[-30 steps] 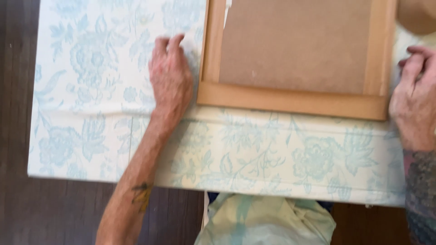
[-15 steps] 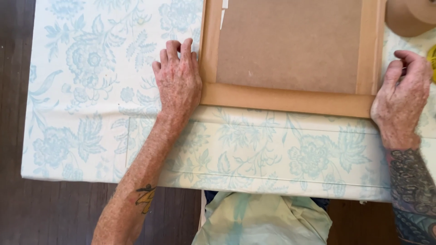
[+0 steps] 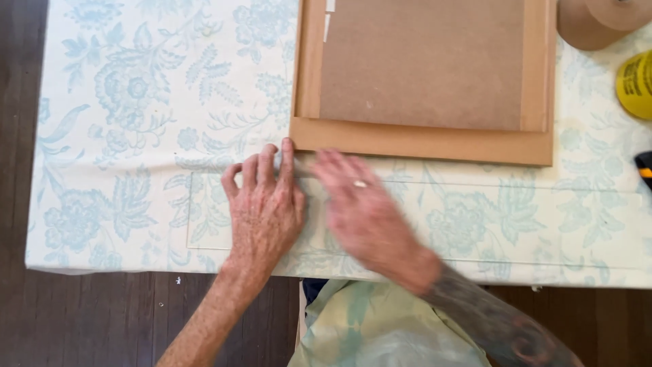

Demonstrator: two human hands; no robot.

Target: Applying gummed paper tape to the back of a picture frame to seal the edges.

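Left hand flat, right hand blurred, side by side.

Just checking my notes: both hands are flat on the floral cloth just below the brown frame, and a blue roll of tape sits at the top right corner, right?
Not quite. The roll of tape is brown, not blue, as the head view shows. The left hand and right hand do lie on the floral cloth below the brown frame.

A matt woven cloth with a pale blue floral print is spread over the table. The frame back is faced with matt brown fibreboard, edged in smooth tan paper. A roll of brown kraft paper tape looks dull. Dark wood floor is seen below.
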